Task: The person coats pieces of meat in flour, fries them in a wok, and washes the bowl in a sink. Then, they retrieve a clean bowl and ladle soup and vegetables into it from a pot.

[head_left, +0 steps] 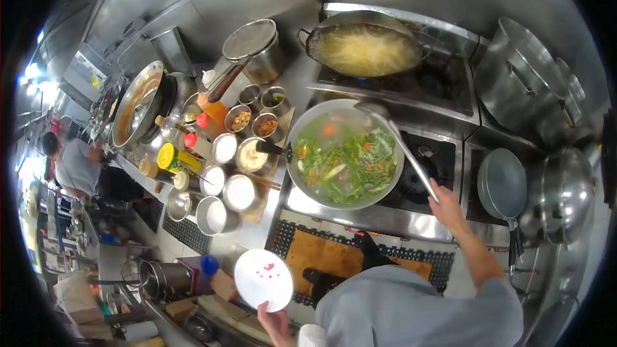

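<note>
My right hand (446, 205) is closed round the end of a long metal ladle (414, 166). The ladle's bowl is at the far right rim of a large pan (301, 130) on the stove. Green leafy vegetables (347, 162) with orange and red pieces lie in liquid in that pan, under some steam. Low at the left, my left hand (276, 325) grips the edge of a white plate (260, 292), tilted towards the camera. A few small red pieces (268, 271) are on the plate. My left fingers are partly hidden beneath it.
Behind the pan, a two-handled wok (385, 19) holds yellowish bubbling liquid. Left of it stand metal seasoning pots (240, 193), squeeze bottles (202, 144) and a lidded pot (262, 58). Frying pans (501, 183) and tall stockpots (517, 74) are on the right. A person (77, 164) stands far left.
</note>
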`<state>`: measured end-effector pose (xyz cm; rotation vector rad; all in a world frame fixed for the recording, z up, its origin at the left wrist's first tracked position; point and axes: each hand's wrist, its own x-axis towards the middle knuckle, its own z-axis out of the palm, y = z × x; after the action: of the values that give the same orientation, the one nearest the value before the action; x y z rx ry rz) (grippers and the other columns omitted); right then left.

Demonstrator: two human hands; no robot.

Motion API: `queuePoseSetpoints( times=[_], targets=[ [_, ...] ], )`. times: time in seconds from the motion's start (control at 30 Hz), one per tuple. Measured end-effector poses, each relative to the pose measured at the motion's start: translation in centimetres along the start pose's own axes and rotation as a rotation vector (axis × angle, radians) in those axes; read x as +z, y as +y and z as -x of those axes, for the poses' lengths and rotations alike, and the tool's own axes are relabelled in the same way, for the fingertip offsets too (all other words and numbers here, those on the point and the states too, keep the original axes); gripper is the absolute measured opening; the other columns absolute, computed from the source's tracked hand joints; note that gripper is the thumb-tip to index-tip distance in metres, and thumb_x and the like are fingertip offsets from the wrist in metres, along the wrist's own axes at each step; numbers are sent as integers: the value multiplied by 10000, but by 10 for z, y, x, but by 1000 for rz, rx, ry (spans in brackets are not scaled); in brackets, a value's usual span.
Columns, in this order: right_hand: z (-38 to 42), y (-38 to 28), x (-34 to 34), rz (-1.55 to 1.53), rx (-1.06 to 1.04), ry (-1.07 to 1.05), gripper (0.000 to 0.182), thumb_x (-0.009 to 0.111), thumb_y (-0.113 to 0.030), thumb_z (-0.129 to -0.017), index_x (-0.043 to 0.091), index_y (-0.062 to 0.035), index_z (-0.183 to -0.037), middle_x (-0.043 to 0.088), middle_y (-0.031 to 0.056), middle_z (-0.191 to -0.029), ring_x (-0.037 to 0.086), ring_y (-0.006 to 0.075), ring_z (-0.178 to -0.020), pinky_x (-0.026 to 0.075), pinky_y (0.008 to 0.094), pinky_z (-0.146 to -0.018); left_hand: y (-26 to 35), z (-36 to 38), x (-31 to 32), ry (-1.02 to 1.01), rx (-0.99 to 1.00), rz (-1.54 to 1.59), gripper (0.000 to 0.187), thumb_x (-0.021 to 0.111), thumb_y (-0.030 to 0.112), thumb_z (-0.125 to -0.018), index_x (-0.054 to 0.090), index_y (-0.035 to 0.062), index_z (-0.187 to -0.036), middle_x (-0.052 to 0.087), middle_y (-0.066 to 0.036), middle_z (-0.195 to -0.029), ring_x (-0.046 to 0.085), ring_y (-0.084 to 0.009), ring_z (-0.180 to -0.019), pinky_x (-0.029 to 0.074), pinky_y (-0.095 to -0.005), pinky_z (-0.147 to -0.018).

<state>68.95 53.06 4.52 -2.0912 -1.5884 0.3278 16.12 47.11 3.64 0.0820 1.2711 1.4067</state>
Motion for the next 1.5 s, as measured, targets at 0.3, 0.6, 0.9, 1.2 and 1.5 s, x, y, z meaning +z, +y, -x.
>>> queuePoseSetpoints(
  times=[0.3,0.6,0.9,1.2,1.5],
  targets=[
    [4,-20,50,-399,64,31,556,649,-73,-816,481,0,-1341,601,213,-946,616,378,-822,490,388,-733,-43,4,79,-100,-163,-109,573,563,155,-757,447,22,-1303,615,-120,-1140,656,-256,-918,557,-346,-653],
    [-3,-19,37,-267,113,-72,565,646,-64,-815,475,8,-1348,613,231,-956,612,386,-875,485,391,-762,-53,-14,61,-217,-124,-173,700,562,128,-771,311,72,-1422,462,-144,-1316,541,-301,-1103,518,-424,-782],
    [-14,-21,16,-990,511,-384,470,612,-79,-895,484,6,-1339,523,20,-737,455,67,-483,387,243,-397,-53,-5,70,-155,-27,-165,566,544,127,-785,392,43,-1323,582,-139,-1140,652,-261,-856,570,-342,-580],
    [-28,-28,-29,-1293,607,-479,280,547,-77,-929,522,11,-1194,535,28,-771,439,47,-517,337,198,-395,-39,-16,95,-203,7,-255,629,541,124,-814,320,86,-1401,499,-136,-1282,604,-281,-1051,566,-402,-755],
    [-26,-54,-83,-1426,609,-528,218,518,-118,-964,507,15,-1136,545,31,-789,439,22,-525,336,169,-391,-16,-51,193,-363,132,-483,594,483,153,-918,216,102,-1447,455,-169,-1342,603,-285,-1087,573,-383,-724]
  ],
)
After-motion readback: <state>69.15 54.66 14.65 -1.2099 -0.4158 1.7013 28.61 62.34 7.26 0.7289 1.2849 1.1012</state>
